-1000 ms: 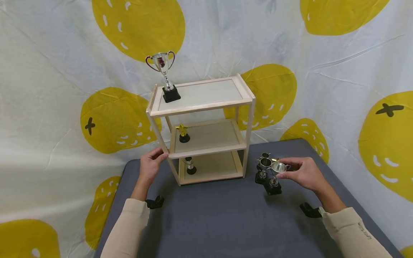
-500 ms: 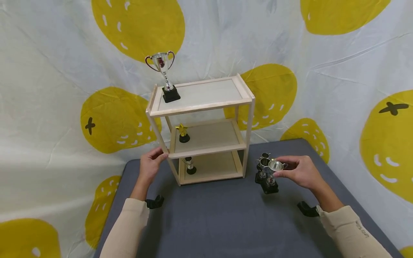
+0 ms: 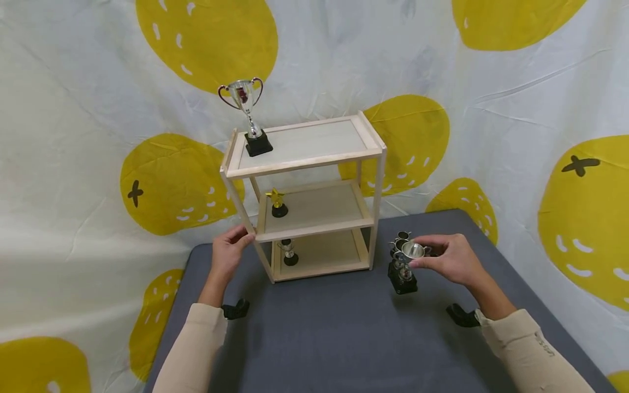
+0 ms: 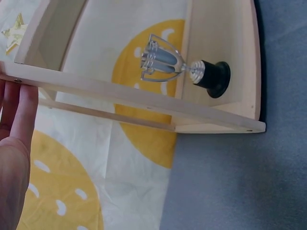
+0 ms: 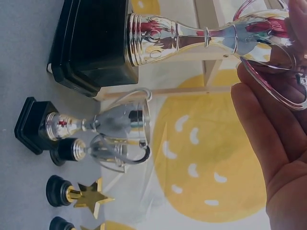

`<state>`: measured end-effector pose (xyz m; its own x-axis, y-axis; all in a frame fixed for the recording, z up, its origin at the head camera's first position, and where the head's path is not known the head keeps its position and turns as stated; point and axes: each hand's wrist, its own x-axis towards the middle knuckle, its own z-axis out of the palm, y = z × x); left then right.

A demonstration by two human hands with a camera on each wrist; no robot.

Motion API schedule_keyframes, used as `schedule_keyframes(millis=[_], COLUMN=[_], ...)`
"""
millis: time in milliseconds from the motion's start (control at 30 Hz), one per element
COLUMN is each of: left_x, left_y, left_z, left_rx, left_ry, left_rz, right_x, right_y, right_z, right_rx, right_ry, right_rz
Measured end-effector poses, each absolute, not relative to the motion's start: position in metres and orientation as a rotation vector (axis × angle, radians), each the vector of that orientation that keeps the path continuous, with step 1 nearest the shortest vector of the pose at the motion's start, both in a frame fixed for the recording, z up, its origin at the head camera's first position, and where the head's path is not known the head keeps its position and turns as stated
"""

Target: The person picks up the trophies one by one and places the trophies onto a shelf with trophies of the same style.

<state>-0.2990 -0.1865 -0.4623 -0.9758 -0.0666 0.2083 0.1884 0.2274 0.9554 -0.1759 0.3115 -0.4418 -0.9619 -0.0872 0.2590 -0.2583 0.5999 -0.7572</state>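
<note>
Pickup underway — the right hand point(image 3: 454, 261) pinches a silver cup trophy point(image 3: 411, 252) by its bowl, lifted just off the grey table point(image 3: 319, 338) beside the other small trophies point(image 5: 91, 139). Left hand point(image 3: 230, 254), fingers curled, steadies the wooden shelf point(image 3: 304, 158) — placing next needs a free tier.

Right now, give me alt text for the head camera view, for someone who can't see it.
A person's right hand grips a silver trophy cup among small trophies on a grey table, while the left hand holds the front post of a three-tier wooden shelf. Each tier carries one trophy at its left end.
</note>
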Motion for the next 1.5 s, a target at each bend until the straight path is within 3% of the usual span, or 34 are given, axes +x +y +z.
schedule_keyframes(millis=[1500], left_x=[-0.3], left_y=[-0.19], left_z=[-0.462], left_rx=[-0.108], left_ry=[-2.269], left_rz=[-1.945], right_x=[-0.191], right_y=[0.279], right_z=[-0.428], right_rx=[0.453], right_ry=[-2.529], right_rz=[1.305])
